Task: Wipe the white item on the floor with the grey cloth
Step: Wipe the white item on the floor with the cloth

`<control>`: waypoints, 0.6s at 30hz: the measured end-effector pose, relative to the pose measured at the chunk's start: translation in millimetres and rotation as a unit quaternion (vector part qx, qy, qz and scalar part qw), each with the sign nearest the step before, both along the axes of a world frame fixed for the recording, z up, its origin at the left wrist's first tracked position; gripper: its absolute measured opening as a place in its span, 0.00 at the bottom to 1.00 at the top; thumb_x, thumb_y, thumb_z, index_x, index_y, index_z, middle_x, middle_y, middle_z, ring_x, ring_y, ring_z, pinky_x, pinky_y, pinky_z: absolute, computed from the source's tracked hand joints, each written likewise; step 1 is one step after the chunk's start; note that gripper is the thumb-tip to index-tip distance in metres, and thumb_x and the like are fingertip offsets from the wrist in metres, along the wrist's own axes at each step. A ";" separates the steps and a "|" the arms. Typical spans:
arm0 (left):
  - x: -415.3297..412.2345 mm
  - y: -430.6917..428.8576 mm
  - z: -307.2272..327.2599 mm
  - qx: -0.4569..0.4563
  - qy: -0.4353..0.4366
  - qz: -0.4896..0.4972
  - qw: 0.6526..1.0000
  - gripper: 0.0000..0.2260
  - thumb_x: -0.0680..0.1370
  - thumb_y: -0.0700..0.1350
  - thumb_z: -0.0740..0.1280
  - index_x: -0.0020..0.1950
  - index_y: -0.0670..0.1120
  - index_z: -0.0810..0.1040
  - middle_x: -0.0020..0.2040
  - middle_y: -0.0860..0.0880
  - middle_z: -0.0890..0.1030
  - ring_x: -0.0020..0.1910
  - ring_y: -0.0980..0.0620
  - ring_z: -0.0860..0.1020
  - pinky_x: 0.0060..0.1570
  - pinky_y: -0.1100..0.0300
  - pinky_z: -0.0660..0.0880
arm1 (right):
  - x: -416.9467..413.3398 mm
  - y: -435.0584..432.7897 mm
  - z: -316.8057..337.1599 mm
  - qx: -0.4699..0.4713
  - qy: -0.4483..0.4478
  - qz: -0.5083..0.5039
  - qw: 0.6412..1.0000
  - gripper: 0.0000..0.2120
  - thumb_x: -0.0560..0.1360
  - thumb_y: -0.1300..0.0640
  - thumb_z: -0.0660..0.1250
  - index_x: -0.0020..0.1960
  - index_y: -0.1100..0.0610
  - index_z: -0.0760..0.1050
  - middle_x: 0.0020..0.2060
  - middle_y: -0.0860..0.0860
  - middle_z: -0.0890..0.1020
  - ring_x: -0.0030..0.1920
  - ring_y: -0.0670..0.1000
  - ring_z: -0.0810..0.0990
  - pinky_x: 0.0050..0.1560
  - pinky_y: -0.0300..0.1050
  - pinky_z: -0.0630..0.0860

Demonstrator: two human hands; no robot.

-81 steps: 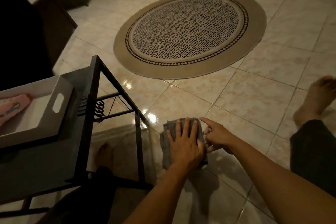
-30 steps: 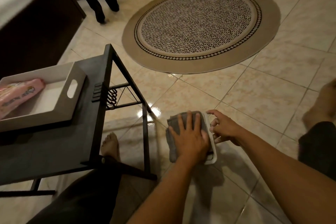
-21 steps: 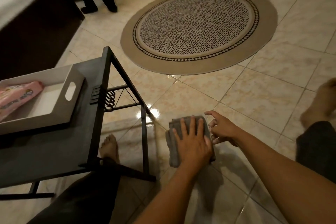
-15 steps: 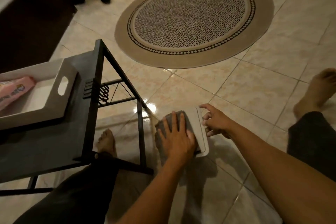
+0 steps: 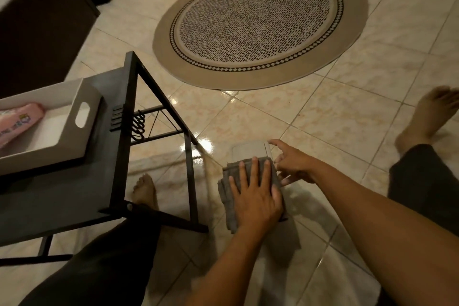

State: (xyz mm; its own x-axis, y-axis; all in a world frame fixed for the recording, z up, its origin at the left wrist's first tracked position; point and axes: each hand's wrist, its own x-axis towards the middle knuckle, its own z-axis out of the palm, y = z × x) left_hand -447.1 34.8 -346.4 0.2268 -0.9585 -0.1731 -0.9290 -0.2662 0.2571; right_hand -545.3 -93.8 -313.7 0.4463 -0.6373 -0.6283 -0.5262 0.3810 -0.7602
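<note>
A flat white item point(image 5: 250, 150) with rounded corners lies on the tiled floor; only its far end shows. The folded grey cloth point(image 5: 227, 191) covers the rest of it. My left hand point(image 5: 255, 196) lies palm down on the cloth, fingers spread, pressing it onto the item. My right hand point(image 5: 291, 165) rests against the item's right edge, its fingertips touching the far right corner and side, steadying it.
A black metal side table point(image 5: 109, 156) stands close on the left, its leg point(image 5: 190, 176) just left of the cloth. It carries a white tray point(image 5: 64, 129) with a pink pack point(image 5: 19, 122). My bare feet point(image 5: 145, 190) point(image 5: 429, 114) flank the spot. A round rug point(image 5: 260, 25) lies beyond.
My left hand has slid the cloth toward me, uncovering the item's far end, where earlier its right side showed. My right hand stays on the item's right edge.
</note>
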 end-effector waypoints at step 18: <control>-3.9 7.5 9.6 0.040 -0.001 -0.019 0.999 0.29 0.82 0.62 0.43 0.81 0.59 0.38 0.80 0.53 0.34 0.77 0.46 0.30 0.73 0.38 0.29 | -6.0 2.2 -5.7 -0.011 -0.026 -0.014 0.999 0.36 0.76 0.74 0.58 0.74 0.42 0.63 0.48 0.58 0.74 0.38 0.54 0.78 0.36 0.50 0.84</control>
State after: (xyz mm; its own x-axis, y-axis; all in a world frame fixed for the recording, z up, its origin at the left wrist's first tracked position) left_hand -450.9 42.3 -336.8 0.1905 -0.9497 -0.2484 -0.9392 -0.2500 0.2353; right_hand -551.4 -91.5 -319.4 0.4591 -0.6640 -0.5903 -0.4749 0.3781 -0.7947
